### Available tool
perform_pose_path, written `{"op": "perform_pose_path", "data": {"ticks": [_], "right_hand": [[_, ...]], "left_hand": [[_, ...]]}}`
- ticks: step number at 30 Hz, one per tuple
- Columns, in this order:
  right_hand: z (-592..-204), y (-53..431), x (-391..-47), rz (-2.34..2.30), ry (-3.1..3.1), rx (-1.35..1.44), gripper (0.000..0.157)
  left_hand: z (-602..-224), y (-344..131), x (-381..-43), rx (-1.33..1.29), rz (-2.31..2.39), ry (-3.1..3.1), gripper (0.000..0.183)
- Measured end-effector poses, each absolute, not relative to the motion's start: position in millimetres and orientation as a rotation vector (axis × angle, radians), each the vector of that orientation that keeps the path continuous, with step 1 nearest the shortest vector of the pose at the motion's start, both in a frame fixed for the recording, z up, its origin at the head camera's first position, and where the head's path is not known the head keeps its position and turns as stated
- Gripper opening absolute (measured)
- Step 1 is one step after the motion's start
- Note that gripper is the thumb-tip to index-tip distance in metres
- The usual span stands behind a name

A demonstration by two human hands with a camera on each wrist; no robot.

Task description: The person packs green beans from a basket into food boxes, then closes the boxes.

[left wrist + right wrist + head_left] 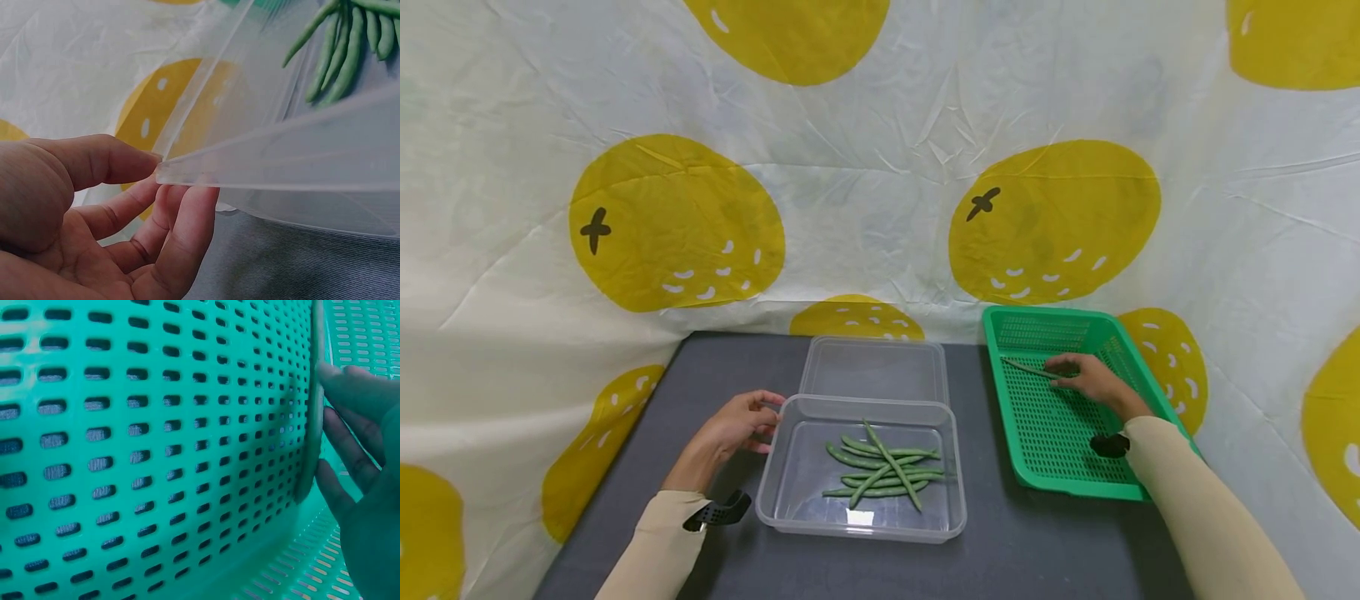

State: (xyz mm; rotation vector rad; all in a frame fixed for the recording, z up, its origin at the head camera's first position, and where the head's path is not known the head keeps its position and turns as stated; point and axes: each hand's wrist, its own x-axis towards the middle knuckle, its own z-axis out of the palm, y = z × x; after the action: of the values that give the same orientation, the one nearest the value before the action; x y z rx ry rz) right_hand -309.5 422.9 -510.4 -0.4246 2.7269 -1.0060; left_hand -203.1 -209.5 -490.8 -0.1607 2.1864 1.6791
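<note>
A clear plastic container point(861, 531) stands on the table with several green beans point(887, 467) piled inside. At its left rim, my left hand point(741, 429) pinches the edge, the thumb on top and the fingers below, as the left wrist view shows. Over on the right is a green perforated basket point(1022, 433). Inside it my right hand point(1086, 379) holds a single green bean point(1026, 367) by its right part. In the right wrist view the fingertips are on this bean point(314, 419), close over the basket's slotted bottom.
Behind the container lies a clear flat lid point(876, 362), partly overlapped by the container's far rim. The dark grey table point(985, 558) ends at a white cloth point(865, 233) with yellow fruit prints hanging behind and along the sides. The basket's raised walls surround my right hand.
</note>
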Motion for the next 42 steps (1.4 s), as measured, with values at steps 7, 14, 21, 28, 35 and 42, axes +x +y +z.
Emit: {"op": "perform_pose_path", "data": {"ticks": [7, 14, 21, 28, 35, 42], "right_hand": [[-515, 425, -311, -0.946, 2.723, -0.403, 0.03], [-514, 423, -309, -0.871, 2.724, -0.461, 0.026], [-504, 422, -305, -0.912, 2.705, -0.529, 0.03], [-493, 420, -301, -1.002, 2.681, -0.508, 0.031], [-483, 414, -300, -1.031, 2.643, -0.563, 0.035], [-469, 399, -297, -1.084, 2.571, -0.638, 0.035]], "left_hand": [[-492, -210, -202, -0.152, 1.682, 2.184, 0.043], [-492, -210, -202, -0.146, 1.674, 2.19, 0.043], [-491, -210, -203, -0.152, 1.671, 2.195, 0.044], [-492, -210, -203, -0.146, 1.671, 2.198, 0.044], [-494, -211, -204, -0.138, 1.68, 2.19, 0.044], [-494, -211, -204, -0.138, 1.678, 2.19, 0.043]]}}
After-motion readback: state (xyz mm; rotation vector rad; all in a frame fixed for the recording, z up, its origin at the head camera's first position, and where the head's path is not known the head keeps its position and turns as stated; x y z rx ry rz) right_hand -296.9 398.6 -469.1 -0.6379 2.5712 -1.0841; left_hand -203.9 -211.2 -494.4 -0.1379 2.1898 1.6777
